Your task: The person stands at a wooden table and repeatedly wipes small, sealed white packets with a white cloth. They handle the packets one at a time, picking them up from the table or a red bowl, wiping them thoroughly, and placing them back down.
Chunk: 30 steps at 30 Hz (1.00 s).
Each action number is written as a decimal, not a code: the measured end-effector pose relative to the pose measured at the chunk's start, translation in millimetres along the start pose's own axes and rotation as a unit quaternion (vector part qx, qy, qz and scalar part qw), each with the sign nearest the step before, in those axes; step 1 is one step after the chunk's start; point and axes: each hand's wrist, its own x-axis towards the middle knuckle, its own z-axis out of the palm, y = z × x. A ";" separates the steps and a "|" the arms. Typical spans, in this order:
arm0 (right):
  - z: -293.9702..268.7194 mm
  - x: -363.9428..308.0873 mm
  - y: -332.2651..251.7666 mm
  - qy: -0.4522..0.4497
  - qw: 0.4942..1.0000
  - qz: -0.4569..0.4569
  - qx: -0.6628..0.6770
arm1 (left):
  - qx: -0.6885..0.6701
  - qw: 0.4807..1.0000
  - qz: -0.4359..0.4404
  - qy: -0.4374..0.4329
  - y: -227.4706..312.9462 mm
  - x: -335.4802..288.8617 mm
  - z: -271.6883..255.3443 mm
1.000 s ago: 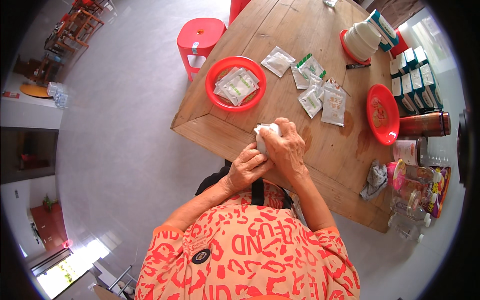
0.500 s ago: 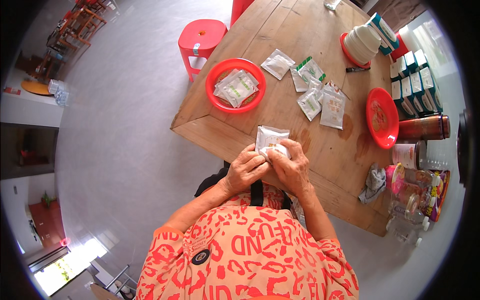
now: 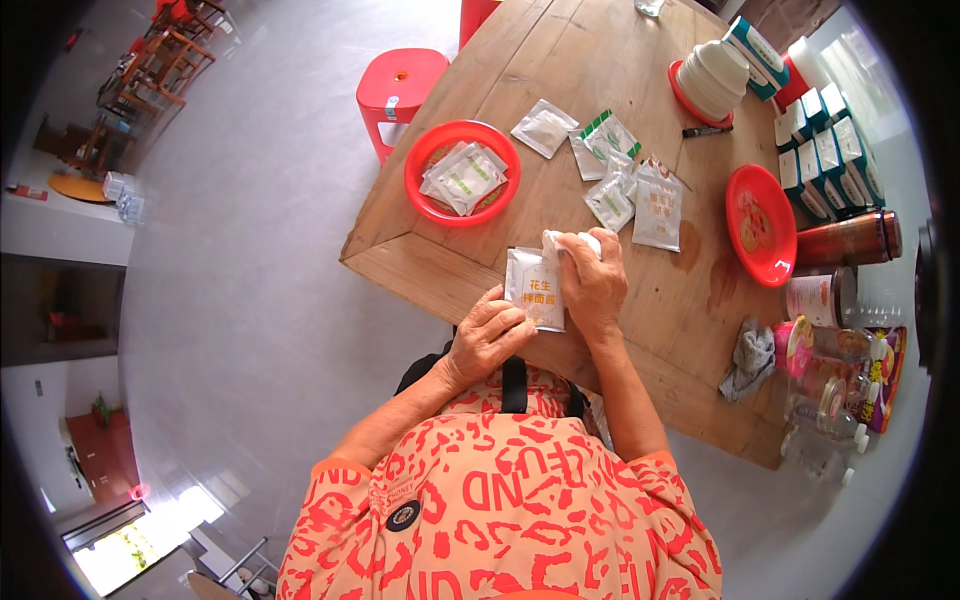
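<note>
A white sachet with orange print (image 3: 536,290) lies flat near the table's front edge. My left hand (image 3: 488,337) grips the sachet by its lower left side, thumb and fingers pressed on it. A crumpled white tissue (image 3: 552,240) is bunched in my right hand (image 3: 597,285), whose fingers are closed over it at the sachet's upper right corner. Beyond my hands, a red plastic basin (image 3: 411,197) holds several white sachets with green print (image 3: 466,180). More sachets (image 3: 610,203) are spread over the table to the right of the basin, one with orange print (image 3: 657,215).
The wooden table (image 3: 450,265) carries, on its right, a red dish (image 3: 737,212), stacked white bowls (image 3: 712,80), a black marker (image 3: 707,131), tissue packs (image 3: 825,165), a copper-coloured flask (image 3: 850,240), a grey rag (image 3: 750,358) and clear bottles (image 3: 832,400). A red stool (image 3: 402,78) stands beyond the left edge.
My right hand has moved up and right with the tissue, uncovering the sachet's printed face. The sachet has shifted slightly down and left, still in my left hand.
</note>
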 end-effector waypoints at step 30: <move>-15.0 -18.8 -28.3 -0.034 0.997 -0.013 -0.064 | -0.528 0.644 -0.527 0.172 7.0 31.0 4.5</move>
